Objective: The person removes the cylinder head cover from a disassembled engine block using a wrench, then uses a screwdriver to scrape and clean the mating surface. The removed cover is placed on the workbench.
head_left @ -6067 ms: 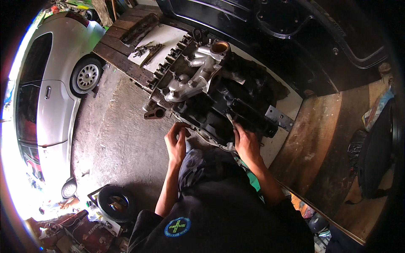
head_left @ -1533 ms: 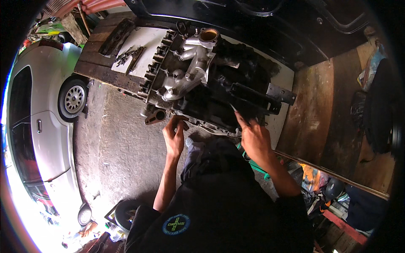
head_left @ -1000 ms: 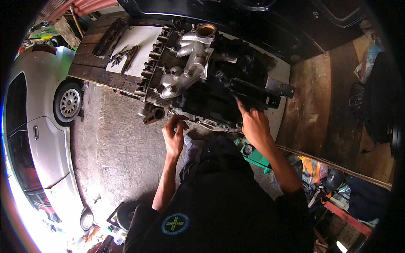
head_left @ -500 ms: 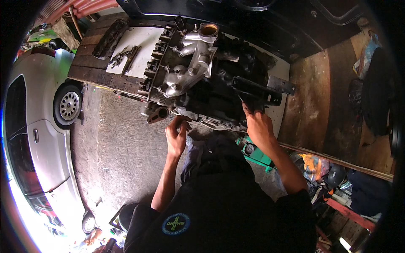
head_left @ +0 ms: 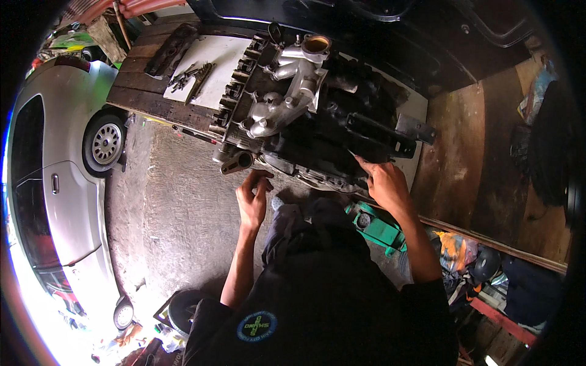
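Observation:
In front of me lies a greasy dark engine block (head_left: 317,137) on its bench. A silver metal manifold (head_left: 284,104) with a round opening rests on its upper left part. My right hand (head_left: 389,186) is over the block's near right side, index finger stretched forward and the other fingers curled. Something thin seems to stick out at that fingertip, too small to name. Just off the near left edge, by a metal outlet with a round hole (head_left: 238,162), hovers my left hand (head_left: 251,198). Its fingers are loosely bent, with a gap to the thumb and nothing visible between.
Several small metal parts (head_left: 192,78) lie on a white board (head_left: 223,52) at the left of the wooden bench (head_left: 131,85). A black bracket (head_left: 378,131) projects at the engine's right. Below stands a green jack (head_left: 378,230). A silver car (head_left: 67,183) is parked at left.
My right hand has drawn back slightly toward me and right, its index finger now more stretched out. My left hand sits a little farther from the engine. The view has shifted a bit.

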Available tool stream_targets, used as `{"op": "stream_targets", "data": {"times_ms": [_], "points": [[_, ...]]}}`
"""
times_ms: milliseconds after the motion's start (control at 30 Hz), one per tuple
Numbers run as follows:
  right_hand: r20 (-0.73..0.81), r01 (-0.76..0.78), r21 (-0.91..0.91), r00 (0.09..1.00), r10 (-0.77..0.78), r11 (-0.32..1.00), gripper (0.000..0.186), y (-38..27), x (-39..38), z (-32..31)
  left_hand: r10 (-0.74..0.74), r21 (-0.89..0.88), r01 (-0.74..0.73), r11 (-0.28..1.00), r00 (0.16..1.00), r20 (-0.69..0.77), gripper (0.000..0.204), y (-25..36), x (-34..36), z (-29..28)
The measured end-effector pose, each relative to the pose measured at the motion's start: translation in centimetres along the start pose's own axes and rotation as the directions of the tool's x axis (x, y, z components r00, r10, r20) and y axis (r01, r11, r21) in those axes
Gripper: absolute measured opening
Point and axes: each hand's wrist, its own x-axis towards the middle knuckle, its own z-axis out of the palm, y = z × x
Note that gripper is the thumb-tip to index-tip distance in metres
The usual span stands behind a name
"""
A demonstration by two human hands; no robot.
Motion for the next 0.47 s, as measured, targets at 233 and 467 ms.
{"op": "stream_targets", "data": {"times_ms": [233, 467], "points": [[0.043, 0.074, 0.115, 0.996, -0.079, 0.991, 0.061, 1.8, 1.1, 0.9, -0.015, -0.003, 0.014, 1.000, 0.997, -0.073, 0.018, -0.3, -0.7, 1.3], [-0.009, 0.308, 0.228, 0.949, -0.315, 0.924, 0.061, 3.2, 5.0, 2.7, -0.026, 0.008, 0.026, 1.000, 0.998, -0.052, 0.019, -1.1, -1.7, 4.9]]}}
